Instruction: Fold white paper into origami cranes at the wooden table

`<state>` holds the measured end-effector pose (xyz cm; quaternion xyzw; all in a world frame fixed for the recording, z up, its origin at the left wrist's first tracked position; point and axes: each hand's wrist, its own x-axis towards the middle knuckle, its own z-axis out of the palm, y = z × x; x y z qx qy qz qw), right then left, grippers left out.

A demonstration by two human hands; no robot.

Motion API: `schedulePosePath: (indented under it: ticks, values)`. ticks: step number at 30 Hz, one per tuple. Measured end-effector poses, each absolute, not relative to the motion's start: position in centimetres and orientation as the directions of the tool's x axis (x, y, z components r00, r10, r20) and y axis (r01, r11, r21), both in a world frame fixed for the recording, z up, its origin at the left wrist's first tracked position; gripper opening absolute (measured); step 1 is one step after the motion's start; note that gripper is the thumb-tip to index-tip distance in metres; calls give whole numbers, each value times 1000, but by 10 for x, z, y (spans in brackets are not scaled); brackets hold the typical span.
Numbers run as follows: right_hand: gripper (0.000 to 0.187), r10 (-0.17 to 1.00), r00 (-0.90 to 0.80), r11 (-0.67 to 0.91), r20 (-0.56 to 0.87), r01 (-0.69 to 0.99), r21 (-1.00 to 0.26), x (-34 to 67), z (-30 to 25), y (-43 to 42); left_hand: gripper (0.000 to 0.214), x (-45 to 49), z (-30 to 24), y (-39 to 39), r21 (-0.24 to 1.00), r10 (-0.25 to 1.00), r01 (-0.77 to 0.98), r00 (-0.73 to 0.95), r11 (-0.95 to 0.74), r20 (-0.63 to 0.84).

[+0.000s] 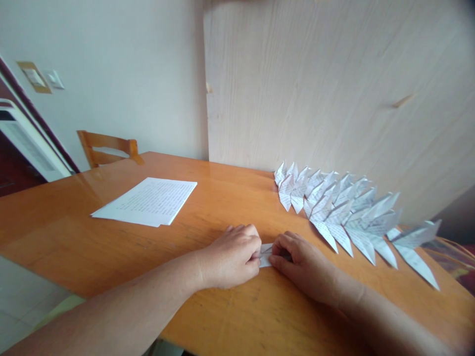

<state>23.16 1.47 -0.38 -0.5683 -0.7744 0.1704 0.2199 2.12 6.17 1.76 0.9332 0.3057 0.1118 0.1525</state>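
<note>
My left hand [233, 256] and my right hand [301, 265] meet knuckle to knuckle on the wooden table [92, 247]. Both are curled closed and pinch a small folded piece of printed paper [265, 255] between them. Only a white sliver of that paper shows; the fingers hide the rest. Just to the right of my right hand lies a long row of several folded paper pieces [349, 215], overlapping and running toward the far right.
A flat stack of printed sheets [148, 200] lies at the left middle of the table. A wooden chair [107, 148] stands behind the far left edge. A pale wooden panel [334, 89] rises directly behind the table. The table's near edge runs below my forearms.
</note>
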Motion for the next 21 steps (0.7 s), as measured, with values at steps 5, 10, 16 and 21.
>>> schedulePosePath:
  ticks: [5, 10, 16, 21]
  values:
    - [8, 956, -256, 294, 146, 806, -514, 233, -6, 16, 16, 19, 19, 61, 386, 596, 521, 796, -761, 101]
    - [13, 958, -250, 287, 142, 805, -520, 233, -7, 16, 25, 17, 15, 64, 409, 563, 483, 821, -774, 96]
    - [16, 979, -163, 202, 126, 878, -434, 237, -3, 14, 25, 15, 12, 66, 441, 566, 473, 818, -763, 101]
    - [17, 990, -129, 143, 62, 904, -403, 245, -2, 15, 25, 15, 12, 66, 452, 573, 479, 814, -752, 90]
